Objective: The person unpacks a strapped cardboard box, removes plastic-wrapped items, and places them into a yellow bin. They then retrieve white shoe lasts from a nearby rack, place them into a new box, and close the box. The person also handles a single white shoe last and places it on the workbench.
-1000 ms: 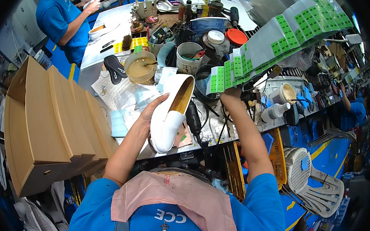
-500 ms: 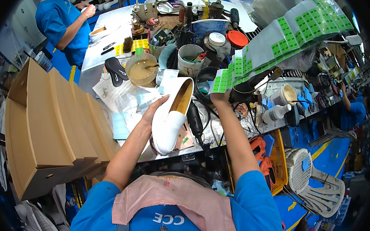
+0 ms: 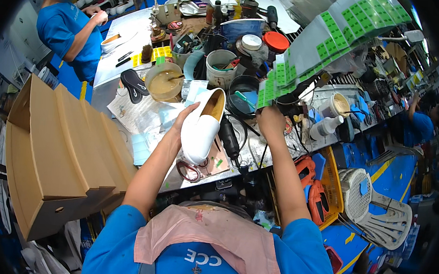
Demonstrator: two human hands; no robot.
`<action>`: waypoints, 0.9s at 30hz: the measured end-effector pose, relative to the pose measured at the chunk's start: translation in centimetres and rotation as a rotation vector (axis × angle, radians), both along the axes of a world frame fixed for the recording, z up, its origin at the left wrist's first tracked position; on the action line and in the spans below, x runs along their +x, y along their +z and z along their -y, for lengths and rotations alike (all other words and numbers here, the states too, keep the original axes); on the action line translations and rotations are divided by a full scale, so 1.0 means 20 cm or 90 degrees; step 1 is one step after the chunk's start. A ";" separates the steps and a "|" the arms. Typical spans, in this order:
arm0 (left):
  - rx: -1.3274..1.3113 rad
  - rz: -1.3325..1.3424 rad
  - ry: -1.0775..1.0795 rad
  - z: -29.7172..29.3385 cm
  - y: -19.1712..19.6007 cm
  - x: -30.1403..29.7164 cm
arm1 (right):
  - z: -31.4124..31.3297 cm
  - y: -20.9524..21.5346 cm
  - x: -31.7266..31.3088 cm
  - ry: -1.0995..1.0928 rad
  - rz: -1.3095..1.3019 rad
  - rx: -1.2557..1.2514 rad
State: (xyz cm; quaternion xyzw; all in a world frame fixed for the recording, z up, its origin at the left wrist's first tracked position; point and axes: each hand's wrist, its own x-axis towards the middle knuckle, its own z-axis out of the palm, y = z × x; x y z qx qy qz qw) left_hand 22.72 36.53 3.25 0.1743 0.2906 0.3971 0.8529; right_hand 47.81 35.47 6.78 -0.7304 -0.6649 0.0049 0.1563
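The left hand wraps its grip around a white slip-on shoe, fingers curled over the near side of the upper, so the shoe is held up off the tabletop with its tan-lined opening toward the far side. The right hand, just right of the shoe, pinches the lower corner of a clear sheet of green stickers; the grip is closed on that sheet, which rises up and away to the right.

Directly beneath the shoe lie red-handled scissors on a brownish mat. Between the shoe and the right hand rests a black handheld tool with its cord. Just beyond the shoe stand a tan tub of glue, a white bucket and a black bowl. Left of the shoe a black sole lies on papers, and further left stacked cardboard boxes lean off the tabletop's edge. Well beyond the shoe, at the far left, another person in a blue shirt works at the same tabletop.
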 end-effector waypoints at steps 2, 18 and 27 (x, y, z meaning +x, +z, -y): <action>-0.007 0.000 -0.005 -0.02 0.01 0.02 | 0.05 0.09 -0.04 0.057 -0.026 -0.043; 0.011 -0.174 0.003 0.03 0.04 0.14 | -0.05 0.14 -0.18 0.264 0.189 0.032; 0.035 -0.180 0.053 0.04 -0.04 0.13 | 0.09 0.17 -0.17 0.359 0.084 -0.259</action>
